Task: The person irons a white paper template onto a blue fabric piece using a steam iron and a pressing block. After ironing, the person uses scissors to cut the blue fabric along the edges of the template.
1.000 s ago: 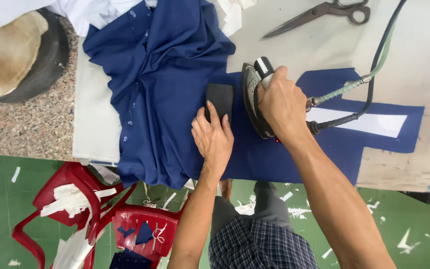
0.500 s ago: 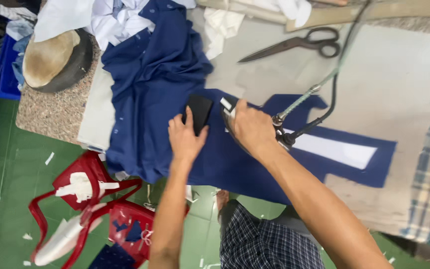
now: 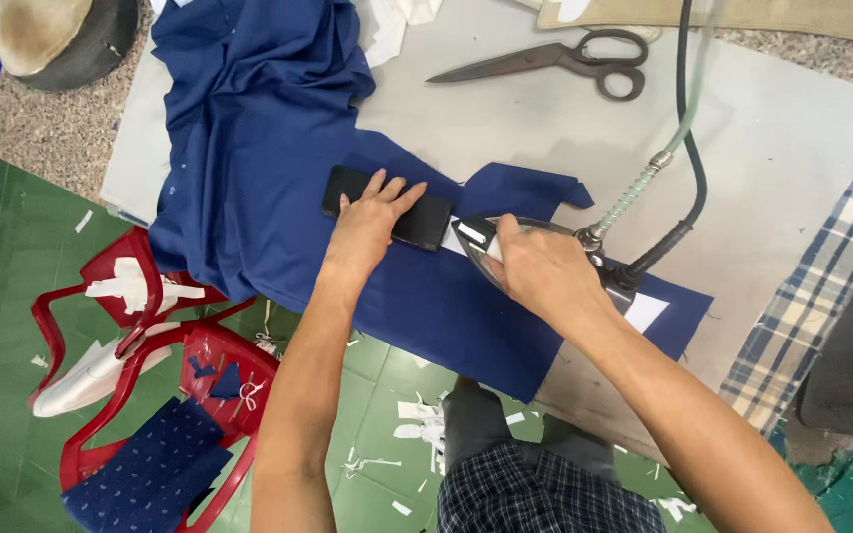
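Observation:
A dark blue garment [image 3: 249, 138] lies spread over a grey ironing pad [image 3: 772, 148]. My left hand [image 3: 367, 222] presses flat on a black rectangular template [image 3: 426, 222] laid on the cloth. Just to its right, my right hand [image 3: 545, 271] grips the handle of a steam iron [image 3: 476, 237], whose tip points at the template's end. A white strip [image 3: 649, 311] shows under the blue fabric beyond the iron. The iron's black cord and hose [image 3: 688, 128] run up off the pad.
Large scissors [image 3: 565, 59] lie on the pad at the top. A hat [image 3: 56, 35] rests at the top left on the speckled counter. Red plastic chairs [image 3: 180, 385] with fabric scraps stand on the green floor at left. Checked cloth [image 3: 812, 296] hangs at right.
The view has shifted and turned. The black template now lies lengthwise under my left hand, and the iron sits at its right end with my right hand still on the handle.

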